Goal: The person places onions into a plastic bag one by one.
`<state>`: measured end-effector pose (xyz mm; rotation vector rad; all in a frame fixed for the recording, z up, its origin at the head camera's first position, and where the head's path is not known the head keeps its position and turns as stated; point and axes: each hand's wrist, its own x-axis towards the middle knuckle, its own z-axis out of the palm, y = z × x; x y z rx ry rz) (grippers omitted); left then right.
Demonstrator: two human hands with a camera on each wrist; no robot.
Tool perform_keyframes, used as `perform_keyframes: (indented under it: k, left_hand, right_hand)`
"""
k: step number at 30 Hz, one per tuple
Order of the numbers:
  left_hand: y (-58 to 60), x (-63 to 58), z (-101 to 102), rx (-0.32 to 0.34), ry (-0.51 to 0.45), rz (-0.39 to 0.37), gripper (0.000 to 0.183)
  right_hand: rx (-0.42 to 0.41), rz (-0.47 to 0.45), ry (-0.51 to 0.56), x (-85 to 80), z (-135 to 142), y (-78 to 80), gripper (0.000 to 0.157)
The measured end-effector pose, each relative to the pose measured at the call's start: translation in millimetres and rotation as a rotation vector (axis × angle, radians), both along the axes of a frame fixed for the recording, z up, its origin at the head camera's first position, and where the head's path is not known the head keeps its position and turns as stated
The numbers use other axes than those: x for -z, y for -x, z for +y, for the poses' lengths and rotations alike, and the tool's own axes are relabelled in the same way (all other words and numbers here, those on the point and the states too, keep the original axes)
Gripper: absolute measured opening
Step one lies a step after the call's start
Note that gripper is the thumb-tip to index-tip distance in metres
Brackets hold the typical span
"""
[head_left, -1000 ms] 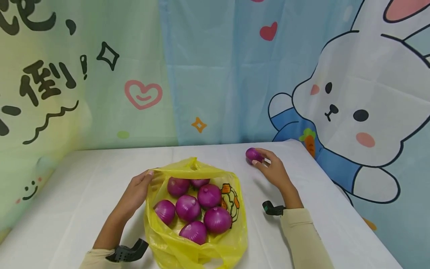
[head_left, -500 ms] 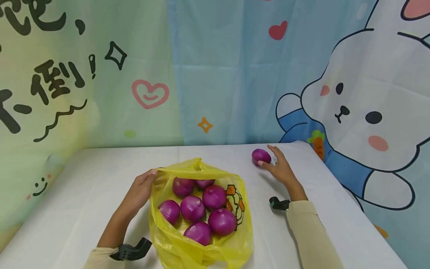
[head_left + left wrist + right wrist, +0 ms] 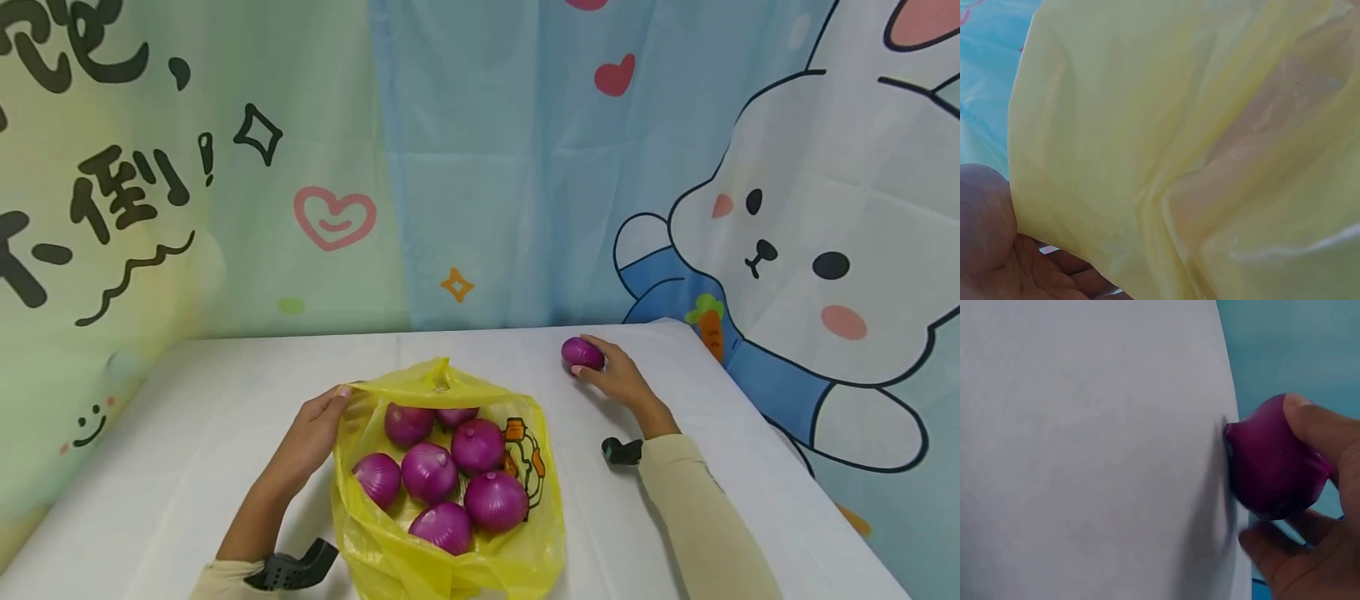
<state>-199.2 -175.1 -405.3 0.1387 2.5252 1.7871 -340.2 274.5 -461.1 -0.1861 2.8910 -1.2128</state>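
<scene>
A yellow plastic bag [image 3: 525, 533] stands with its mouth wide on the white table, several purple onions [image 3: 429, 472] inside it. My left hand [image 3: 311, 433] pinches the left edge of the bag's rim; the left wrist view is mostly filled by the bag's yellow film [image 3: 1097, 125], with part of the hand [image 3: 1029, 269] at its lower left. Toward the back right of the table, my right hand [image 3: 622, 379] holds a single onion [image 3: 582, 353] between thumb and fingers. Up close in the right wrist view, the thumb lies over that onion [image 3: 1275, 462], which sits at the tabletop.
A white cloth covers the table [image 3: 225, 400]. Behind it hangs a printed curtain [image 3: 487, 208] with a cartoon rabbit [image 3: 787, 192] at the right. Black cameras are strapped to the left wrist [image 3: 296, 567] and right wrist [image 3: 621, 452].
Half a second ago my right fingers were spread off the lone onion; now they close round it again. The left hand keeps the bag's rim. The view has shifted slightly.
</scene>
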Motion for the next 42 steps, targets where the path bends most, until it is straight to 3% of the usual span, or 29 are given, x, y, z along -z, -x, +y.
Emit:
perform_keyframes:
  k: [4, 10, 17, 23, 27, 32, 42]
  left_hand:
    - [-0.1, 2.9, -1, -0.002, 0.006, 0.006, 0.055]
    - [-1.2, 2.6, -5, -0.008, 0.018, 0.009, 0.055]
    - [0.0, 1.9, -4, -0.004, 0.019, 0.002, 0.055]
    - [-1.4, -0.6, -4, -0.003, 0.019, 0.019, 0.055]
    - [-1.1, -1.8, -3, -0.005, 0.021, 0.008, 0.056]
    - [-0.1, -2.0, -3, -0.007, 0.021, 0.007, 0.056]
    - [-0.8, -2.9, 0, -0.01, 0.006, 0.003, 0.055]
  right_hand:
    - [0.02, -0.026, 0.02, 0.5, -2, -1.3, 0.065]
    - [-0.048, -0.014, 0.006, -7.9, -8, -4.5, 0.063]
    - [-0.146, 0.119, 0.048, -37.6, -20, -20.8, 0.06]
    - [-0.242, 0.194, 0.15, -67.9, -36, -35.4, 0.059]
    - [-0.331, 0.174, 0.296, -85.2, -48, -48.0, 0.058]
    - [-0.472, 0.133, 0.476, -93.0, -63, -62.3, 0.058]
    - [-0.734, 0.091, 0.567, -102.0, -91, -84.0, 0.057]
